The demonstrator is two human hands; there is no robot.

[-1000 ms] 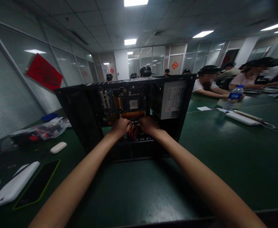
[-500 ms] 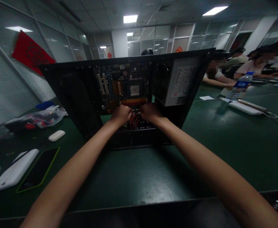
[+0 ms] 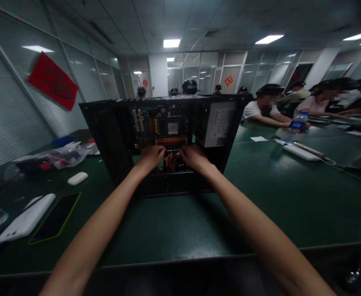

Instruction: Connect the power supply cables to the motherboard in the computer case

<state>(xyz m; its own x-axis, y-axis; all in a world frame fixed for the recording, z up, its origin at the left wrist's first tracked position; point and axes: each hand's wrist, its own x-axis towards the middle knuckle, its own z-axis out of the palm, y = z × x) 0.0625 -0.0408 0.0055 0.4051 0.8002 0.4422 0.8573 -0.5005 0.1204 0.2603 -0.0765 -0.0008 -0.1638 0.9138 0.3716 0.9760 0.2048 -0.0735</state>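
Observation:
An open black computer case [image 3: 168,185] stands on the table with its inside facing me. My left hand [image 3: 152,157] and my right hand [image 3: 194,157] reach into it, fingers curled closed at either end of the orange-yellow memory slots [image 3: 171,142]. What the fingertips grip, if anything, is too small and dark to make out. Between the hands lie red and yellow cables [image 3: 171,159]. Above the slots is the motherboard [image 3: 160,113] with a square silver processor [image 3: 173,128]. A silver power supply [image 3: 219,125] sits at the case's upper right.
To the left lie a white phone-like device [image 3: 26,218], a dark phone with a green edge [image 3: 56,218], a small white case [image 3: 77,179] and a plastic bag [image 3: 49,159]. At right stand a water bottle [image 3: 295,126] and a white power bank [image 3: 302,152]. People sit farther back.
My view has tilted up, and the case appears lower and smaller. Both hands stay by the memory slots, slightly farther apart, with more of the cables showing between them.

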